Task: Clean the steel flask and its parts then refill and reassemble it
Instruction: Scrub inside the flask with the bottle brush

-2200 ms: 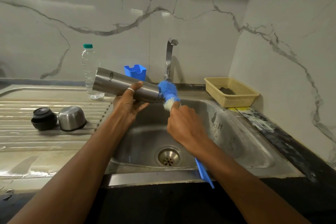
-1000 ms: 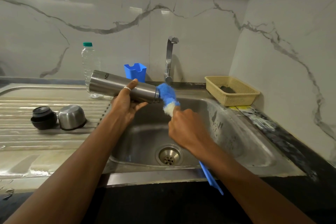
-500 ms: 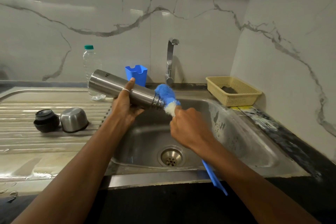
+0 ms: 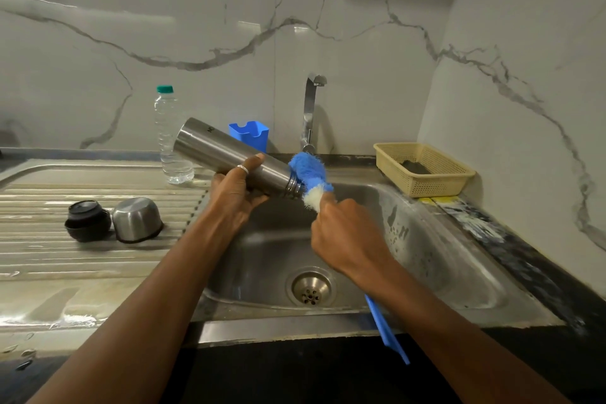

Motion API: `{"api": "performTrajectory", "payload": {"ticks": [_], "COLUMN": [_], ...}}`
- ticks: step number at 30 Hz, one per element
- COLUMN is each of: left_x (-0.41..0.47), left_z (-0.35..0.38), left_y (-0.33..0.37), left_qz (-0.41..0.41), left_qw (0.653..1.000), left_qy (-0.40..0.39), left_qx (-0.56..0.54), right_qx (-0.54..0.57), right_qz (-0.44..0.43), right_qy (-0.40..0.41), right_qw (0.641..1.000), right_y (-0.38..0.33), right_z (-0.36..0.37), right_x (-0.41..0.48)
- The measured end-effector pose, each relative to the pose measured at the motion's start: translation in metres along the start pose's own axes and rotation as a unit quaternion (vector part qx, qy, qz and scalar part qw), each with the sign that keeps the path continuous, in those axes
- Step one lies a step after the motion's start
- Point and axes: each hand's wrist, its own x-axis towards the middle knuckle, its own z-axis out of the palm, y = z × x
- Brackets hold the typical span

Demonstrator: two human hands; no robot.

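Note:
My left hand (image 4: pixel 234 195) grips the steel flask (image 4: pixel 226 156) around its lower body, holding it tilted over the sink (image 4: pixel 442 259) with the open threaded mouth pointing down to the right. My right hand (image 4: pixel 347 233) is closed on the blue bottle brush (image 4: pixel 310 174). Its blue and white bristle head sits just outside the flask's mouth, touching the rim. The brush's blue handle sticks out below my right wrist. On the draining board to the left lie the black stopper (image 4: pixel 87 220) and the steel cup lid (image 4: pixel 137 220), side by side.
A tap (image 4: pixel 311 108) stands behind the sink. A clear plastic water bottle (image 4: pixel 170 138) and a blue holder (image 4: pixel 251 134) stand at the back wall. A beige basket (image 4: pixel 423 167) holding a dark scrubber sits on the right counter. The drain (image 4: pixel 311 287) is uncovered.
The flask's base has tipped higher, so its mouth points further down, and its neck threads now show. The brush head has slid out a little from the mouth.

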Motion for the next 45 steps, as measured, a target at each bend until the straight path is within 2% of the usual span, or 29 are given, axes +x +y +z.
{"api": "performTrajectory", "payload": {"ticks": [4,8,10,14,19,22,25,29,38,45], "left_x": [-0.006,-0.001,-0.001,-0.006,-0.006,-0.008,-0.01,-0.004,-0.003,-0.001], "left_z": [0.006,0.002,0.0,0.006,0.003,0.003,0.006,0.0,0.003,-0.002], "left_y": [-0.002,0.001,0.002,-0.003,0.0,-0.001,-0.003,-0.003,-0.003,0.0], "left_qz": [0.034,0.051,0.046,0.054,0.027,0.015,0.006,-0.022,-0.015,-0.005], "left_qw": [0.999,0.997,0.996,0.997,0.997,0.997,0.998,1.0,1.0,0.999], "left_qy": [0.006,0.063,0.074,0.054,0.071,0.069,0.049,0.02,-0.008,0.033], "left_qx": [0.018,0.006,-0.013,0.001,-0.028,-0.041,-0.026,-0.01,-0.01,-0.038], "right_qx": [0.012,0.018,0.012,0.015,0.018,0.014,0.026,0.023,0.015,0.016], "right_qz": [0.021,-0.027,-0.018,0.01,-0.029,-0.001,0.016,-0.007,0.017,-0.024], "right_qy": [-0.006,-0.011,-0.01,0.004,-0.006,0.007,0.013,-0.001,0.006,0.0], "right_qw": [1.0,0.999,1.0,1.0,0.999,1.0,0.999,1.0,1.0,1.0], "right_y": [-0.002,-0.011,-0.012,-0.012,-0.015,-0.009,-0.008,-0.005,0.003,-0.002], "right_z": [-0.001,0.004,0.003,-0.001,0.005,0.004,0.002,0.002,-0.004,-0.001], "right_x": [0.007,-0.013,-0.004,0.013,-0.013,0.007,0.015,-0.005,0.01,-0.001]}}
